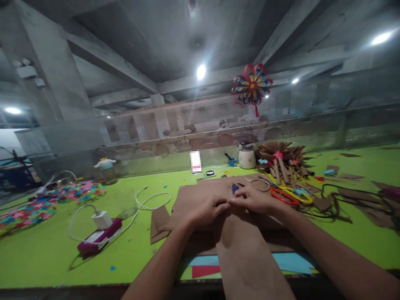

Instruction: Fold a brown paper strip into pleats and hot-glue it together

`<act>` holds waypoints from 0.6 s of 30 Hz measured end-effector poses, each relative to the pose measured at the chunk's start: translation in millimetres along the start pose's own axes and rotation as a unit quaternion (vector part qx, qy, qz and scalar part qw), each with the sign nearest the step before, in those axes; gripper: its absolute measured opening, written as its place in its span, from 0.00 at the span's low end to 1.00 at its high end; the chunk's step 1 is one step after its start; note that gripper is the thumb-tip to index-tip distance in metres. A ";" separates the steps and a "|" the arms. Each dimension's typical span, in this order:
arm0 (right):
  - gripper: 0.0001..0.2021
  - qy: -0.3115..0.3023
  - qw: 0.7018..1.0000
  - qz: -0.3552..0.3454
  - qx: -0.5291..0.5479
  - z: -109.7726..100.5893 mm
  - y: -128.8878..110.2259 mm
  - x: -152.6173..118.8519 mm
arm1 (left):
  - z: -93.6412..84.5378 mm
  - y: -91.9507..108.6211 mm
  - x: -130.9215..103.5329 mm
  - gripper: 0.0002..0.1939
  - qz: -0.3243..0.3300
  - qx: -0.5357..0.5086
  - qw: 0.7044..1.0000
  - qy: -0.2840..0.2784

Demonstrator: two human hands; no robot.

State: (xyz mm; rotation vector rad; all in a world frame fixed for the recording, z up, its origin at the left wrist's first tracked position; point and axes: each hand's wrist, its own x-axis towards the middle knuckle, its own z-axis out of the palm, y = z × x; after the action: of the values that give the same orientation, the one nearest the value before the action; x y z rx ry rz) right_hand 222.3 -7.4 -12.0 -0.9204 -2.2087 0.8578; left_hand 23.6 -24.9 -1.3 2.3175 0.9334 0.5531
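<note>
A long strip of brown paper [246, 254] runs from the near table edge up to both hands. My left hand [212, 210] is closed, fingertips pinching the strip's far end from the left. Close beside it, my right hand [250, 199] pinches the same end, the fingertips of both hands almost touching. Under them lie larger brown paper sheets [190, 198]. A small dark blue piece [235, 188] shows just beyond my right fingertips. Blue paper [290, 262] and red paper [205, 271] stick out beneath the brown sheets at the near edge.
Red-handled scissors [284, 196] and yellow-handled scissors [298, 196] lie right of the hands, near a brown paper bundle [278, 160]. A white jar [246, 156] stands behind. To the left are a purple power strip [100, 237], its white cable and colourful paper stars [78, 191].
</note>
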 end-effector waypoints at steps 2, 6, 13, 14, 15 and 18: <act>0.19 -0.004 1.000 -0.001 0.017 1.9 0.7 0.2 | 0.4 -0.6 0.4 0.17 0.000 0.022 1.000 0.005; 0.18 -0.009 0.998 0.008 0.053 1.4 0.2 -0.8 | -2.7 1.4 -0.8 0.18 0.003 0.032 0.999 -0.008; 0.18 -0.005 0.999 0.000 0.034 -1.6 5.5 0.6 | -7.9 3.0 -4.5 0.19 0.000 0.029 1.000 -0.009; 0.18 -0.007 0.999 -0.002 0.034 -1.7 6.2 0.7 | -7.5 2.1 -4.3 0.18 -0.002 0.027 1.000 -0.008; 0.17 -0.010 0.999 -0.002 0.034 -1.8 6.4 0.6 | -7.0 1.1 -4.0 0.18 -0.004 0.026 1.000 -0.008; 0.16 -0.009 1.000 -0.017 0.011 -2.5 4.9 -0.5 | -4.9 -0.6 -3.2 0.17 -0.004 0.034 0.999 0.005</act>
State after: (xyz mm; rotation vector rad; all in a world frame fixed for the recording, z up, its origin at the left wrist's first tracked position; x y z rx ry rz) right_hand 226.3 -4.3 -14.2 -0.8642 -2.2191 0.8760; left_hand 18.4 -25.2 1.4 2.3715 0.9809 0.5389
